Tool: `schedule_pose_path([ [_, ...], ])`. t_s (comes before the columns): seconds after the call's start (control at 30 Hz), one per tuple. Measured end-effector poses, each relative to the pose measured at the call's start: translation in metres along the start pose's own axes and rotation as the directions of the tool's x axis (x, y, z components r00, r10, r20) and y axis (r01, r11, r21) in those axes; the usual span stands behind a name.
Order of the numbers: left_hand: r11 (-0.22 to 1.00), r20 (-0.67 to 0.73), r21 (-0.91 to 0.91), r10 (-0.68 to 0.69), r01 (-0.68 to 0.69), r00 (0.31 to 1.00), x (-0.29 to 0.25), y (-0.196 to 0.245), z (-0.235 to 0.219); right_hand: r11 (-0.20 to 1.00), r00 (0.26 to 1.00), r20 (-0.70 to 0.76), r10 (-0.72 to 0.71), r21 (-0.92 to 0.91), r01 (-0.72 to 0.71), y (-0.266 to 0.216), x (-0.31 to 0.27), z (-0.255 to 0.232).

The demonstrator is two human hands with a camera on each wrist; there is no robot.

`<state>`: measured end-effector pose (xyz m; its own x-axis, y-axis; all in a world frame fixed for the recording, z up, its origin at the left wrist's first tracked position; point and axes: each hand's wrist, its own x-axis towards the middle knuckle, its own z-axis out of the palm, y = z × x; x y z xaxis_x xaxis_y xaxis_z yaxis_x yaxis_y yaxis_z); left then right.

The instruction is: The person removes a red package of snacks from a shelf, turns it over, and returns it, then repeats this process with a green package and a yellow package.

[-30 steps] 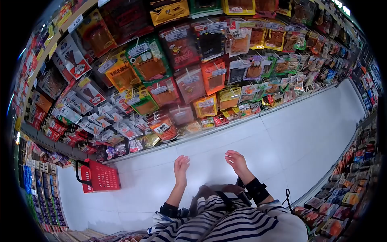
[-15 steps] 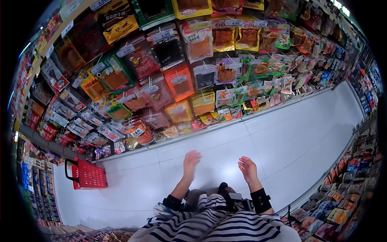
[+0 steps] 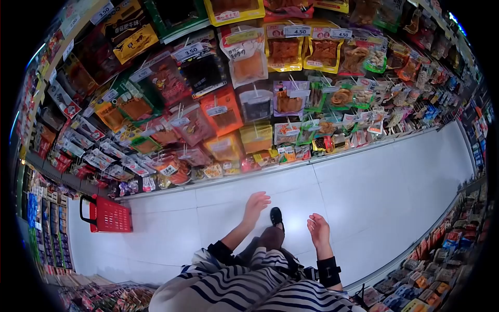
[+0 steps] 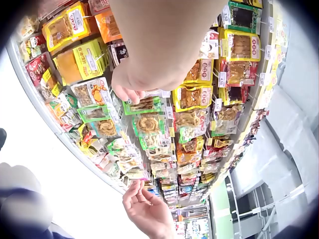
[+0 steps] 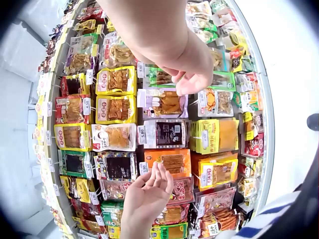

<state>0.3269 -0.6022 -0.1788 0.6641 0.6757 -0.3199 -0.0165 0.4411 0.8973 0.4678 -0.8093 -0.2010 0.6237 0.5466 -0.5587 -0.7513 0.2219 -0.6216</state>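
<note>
Both hands hold nothing and are held out in front of the striped shirt, above the pale floor. In the head view, the left hand (image 3: 257, 204) has its fingers loosely bent, pointing right. Lower and further right, the right hand (image 3: 319, 231) points up with relaxed fingers. Rows of hanging snack packets fill the rack ahead, apart from both hands. Among them are an orange packet (image 3: 222, 110), a purple packet (image 3: 289, 99) and a yellow-edged packet (image 3: 284, 47). The right wrist view shows the left hand (image 5: 148, 196) overlapping the orange packet (image 5: 169, 163).
A red shopping basket (image 3: 114, 216) with a black handle stands on the floor at left. The rack's bottom edge (image 3: 249, 176) runs slantwise beyond the hands. More packets (image 3: 410, 281) lie on a shelf at lower right. A black shoe (image 3: 277, 216) shows between the hands.
The packets and basket have shifted left in the head view. The left hand has moved right and up in view, the right hand right and then lower. A black shoe has come forward.
</note>
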Motion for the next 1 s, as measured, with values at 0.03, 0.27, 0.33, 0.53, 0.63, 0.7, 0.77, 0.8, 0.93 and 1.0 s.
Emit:
schedule_pose_path([
  [0.03, 1.0, 0.009, 0.002, -0.006, 0.006, 1.0, 0.012, -0.001, 0.003, 1.0, 1.0, -0.007, -0.001, -0.008, 0.001, -0.007, 0.009, 0.003],
  [0.27, 1.0, 0.0, 0.017, 0.006, -0.006, 1.0, 0.101, 0.01, 0.023, 0.998, 1.0, 0.024, 0.016, -0.066, -0.014, -0.063, 0.084, 0.037],
  [0.33, 1.0, -0.012, 0.01, 0.012, -0.012, 1.0, 0.119, 0.013, 0.024, 0.996, 0.999, 0.03, 0.029, -0.088, -0.027, -0.072, 0.104, 0.049],
  [0.53, 0.998, -0.01, 0.001, 0.061, -0.061, 0.998, 0.164, 0.024, 0.029, 0.992, 0.993, 0.098, 0.06, -0.117, -0.049, -0.085, 0.148, 0.089],
  [0.63, 0.998, -0.003, -0.028, 0.06, -0.06, 0.998, 0.174, 0.034, 0.033, 0.984, 0.992, 0.093, 0.08, -0.164, -0.064, -0.09, 0.162, 0.101],
  [0.7, 0.998, -0.002, -0.02, 0.053, -0.053, 0.999, 0.179, 0.041, 0.036, 0.987, 0.992, 0.095, 0.087, -0.141, -0.073, -0.095, 0.17, 0.107],
  [0.77, 0.998, -0.004, -0.009, 0.054, -0.055, 0.999, 0.187, 0.044, 0.037, 0.988, 0.991, 0.099, 0.092, -0.132, -0.078, -0.098, 0.178, 0.112],
  [0.8, 0.999, -0.006, -0.005, 0.053, -0.053, 0.999, 0.189, 0.047, 0.039, 0.988, 0.991, 0.101, 0.092, -0.131, -0.078, -0.1, 0.181, 0.115],
  [0.93, 0.998, -0.031, -0.019, 0.065, -0.066, 0.997, 0.193, 0.051, 0.044, 0.981, 0.985, 0.138, 0.099, -0.18, -0.073, -0.112, 0.194, 0.126],
  [1.0, 0.998, -0.05, -0.02, 0.06, -0.061, 0.997, 0.197, 0.054, 0.047, 0.978, 0.976, 0.207, 0.073, -0.208, -0.029, -0.125, 0.2, 0.134],
])
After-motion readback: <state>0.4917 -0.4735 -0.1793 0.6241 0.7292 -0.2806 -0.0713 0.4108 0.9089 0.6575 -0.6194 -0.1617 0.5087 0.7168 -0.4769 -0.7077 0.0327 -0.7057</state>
